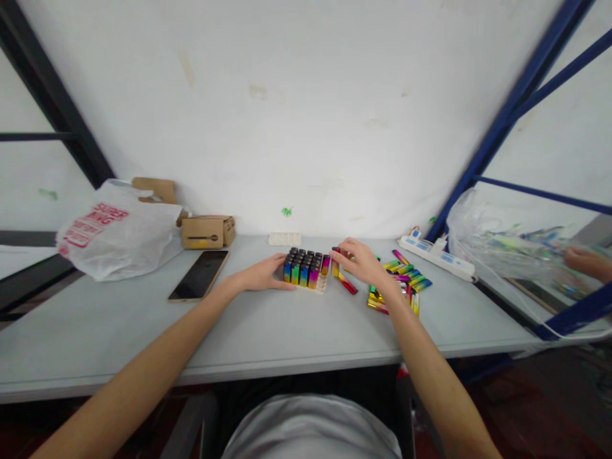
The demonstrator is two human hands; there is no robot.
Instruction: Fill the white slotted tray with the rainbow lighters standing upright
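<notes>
1. White wall (306, 127) backs a grey table (287, 331); at left, a white plastic bag (119, 239) partly hides a cardboard carton (157, 189).
2. A small cardboard box (205, 233) stands near a dark-screened phone (199, 275).
3. The left hand (261, 274) parts thumb and fingers around a pale tray's (321, 284) left side; fingertips are hidden, so whether it grips I cannot tell.
4. Upright lighters (303, 268) crowd that tray, bare slots showing at its right; open tabletop runs between the forearms to the front edge.
5. The right hand (361, 260) pinches one lighter (335, 262) upright, just right of the tray.
6. Loose lighters (422, 285) are partly covered by the forearm.
7. Behind them runs a power strip (440, 257); past a blue frame (507, 121), another person's hand (588, 263) is cut off.
</notes>
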